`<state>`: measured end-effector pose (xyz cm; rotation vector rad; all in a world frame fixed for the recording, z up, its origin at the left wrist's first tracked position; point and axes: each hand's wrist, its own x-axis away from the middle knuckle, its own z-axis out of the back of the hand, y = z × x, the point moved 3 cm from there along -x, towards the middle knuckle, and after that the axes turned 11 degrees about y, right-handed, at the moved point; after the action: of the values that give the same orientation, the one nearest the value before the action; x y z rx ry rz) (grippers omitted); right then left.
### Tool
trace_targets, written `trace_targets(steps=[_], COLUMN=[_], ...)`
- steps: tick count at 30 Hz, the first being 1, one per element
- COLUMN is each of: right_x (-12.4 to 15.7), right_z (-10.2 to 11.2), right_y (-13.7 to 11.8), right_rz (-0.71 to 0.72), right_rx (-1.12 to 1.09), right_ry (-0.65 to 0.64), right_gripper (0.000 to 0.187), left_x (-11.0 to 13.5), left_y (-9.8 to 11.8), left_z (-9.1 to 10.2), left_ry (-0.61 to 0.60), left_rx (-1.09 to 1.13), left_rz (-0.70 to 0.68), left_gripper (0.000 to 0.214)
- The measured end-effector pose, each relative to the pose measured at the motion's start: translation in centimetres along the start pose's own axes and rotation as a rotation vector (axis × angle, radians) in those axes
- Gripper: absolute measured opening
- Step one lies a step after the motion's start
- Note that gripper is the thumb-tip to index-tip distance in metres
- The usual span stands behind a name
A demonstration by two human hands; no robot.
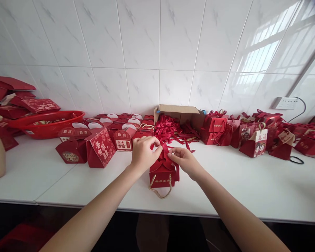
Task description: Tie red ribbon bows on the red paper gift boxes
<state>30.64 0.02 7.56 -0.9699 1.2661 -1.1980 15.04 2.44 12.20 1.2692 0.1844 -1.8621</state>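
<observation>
A small red gift box (161, 174) with a beige rope handle hanging off its front stands on the white counter (252, 185) in front of me. A red ribbon (165, 151) lies across its top. My left hand (144, 152) is closed, pinching the ribbon at the box's upper left. My right hand (185, 159) pinches the same ribbon on the right side of the box top. Both hands sit close together over the box.
Several red gift boxes (99, 147) stand at the back left beside a red basin (46, 122). An open cardboard carton (177, 113) spills red ribbons at the back centre. More ribbon-tied boxes (253, 143) line the back right. A wall socket (285, 103) sits at right.
</observation>
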Motion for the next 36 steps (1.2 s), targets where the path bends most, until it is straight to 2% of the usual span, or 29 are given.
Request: trace_targets(steps=[4, 7, 10, 14, 19, 22, 24, 26, 29, 34, 36], right_x=[-0.5, -0.9, -1.2, -1.2, -1.0, -0.9, -1.0, -1.1, -1.3, -1.6, -1.5], right_z=[-0.4, -1.1, -1.5, -1.7, -2.0, -2.1, -2.2, -2.3, -2.4, -2.6, -2.7], right_y=[0.2, 0.5, 0.9, 1.4, 1.4, 1.2, 1.3, 1.5, 1.6, 0.7, 0.2], right_rz=[0.105, 0.175, 0.199, 0.207, 0.193, 0.179, 0.16, 0.136, 0.104, 0.097, 0.106], right_rx=[0.129, 0.159, 0.146, 0.114, 0.049, 0.022, 0.019, 0.033, 0.084, 0.201, 0.228], right_ry=[0.028, 0.051, 0.111, 0.153, 0.035, 0.014, 0.042, 0.093, 0.16, 0.189, 0.164], right_gripper=[0.049, 0.034, 0.026, 0.022, 0.02, 0.021, 0.021, 0.02, 0.02, 0.011, 0.009], left_x=[0.0, -0.1, -0.1, 0.6, 2.8, 3.8, 4.0, 3.6, 2.6, 0.8, 0.0], left_y=[0.1, 0.3, 0.0, -2.2, -5.5, -6.2, -6.3, -6.3, -6.1, -3.0, -1.8], left_z=[-0.1, -0.2, -0.1, 0.1, -1.2, -1.8, -1.5, -0.6, 1.5, 4.1, 4.1], left_ry=[-0.01, -0.051, -0.147, -0.253, -0.34, -0.432, -0.48, -0.491, -0.418, -0.318, -0.324], left_rx=[0.021, 0.07, 0.173, 0.311, 0.345, 0.382, 0.389, 0.367, 0.295, 0.185, 0.177], left_rz=[0.044, 0.092, 0.141, 0.256, 0.443, 0.5, 0.507, 0.483, 0.399, -0.035, -0.115], left_gripper=[0.009, 0.009, 0.002, 0.011, 0.028, 0.037, 0.041, 0.039, 0.026, 0.014, 0.017])
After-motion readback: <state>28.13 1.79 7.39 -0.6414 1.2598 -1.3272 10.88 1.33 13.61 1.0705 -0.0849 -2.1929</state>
